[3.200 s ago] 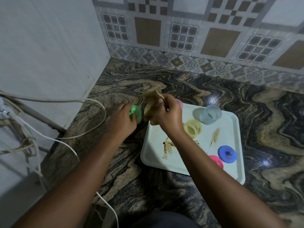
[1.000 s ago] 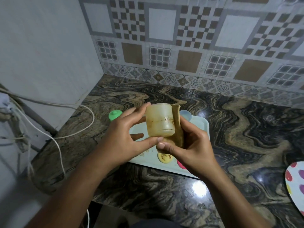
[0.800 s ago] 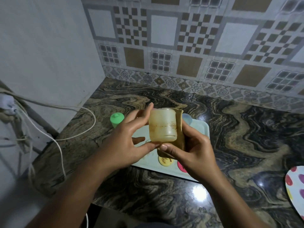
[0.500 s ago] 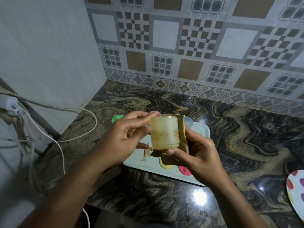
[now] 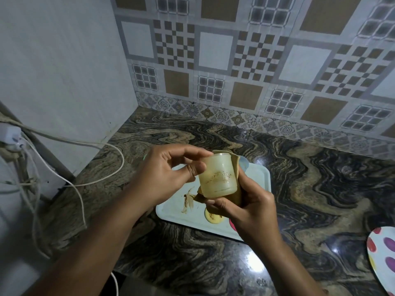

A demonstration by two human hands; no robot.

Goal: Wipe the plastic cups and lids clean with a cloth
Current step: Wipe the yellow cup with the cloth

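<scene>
Stained cup held over the tray.
The cup, axis upright, is pinched near its top by the left grip; the cloth, clenched in the right grip, is wrapped behind and below, seemingly off the smeared front.

**Room right of the tray, cords at left**

Passage lies over the counter between the tray and the spotted plate, which are well apart. White cords loop over the counter's left edge beside the wall.
</scene>
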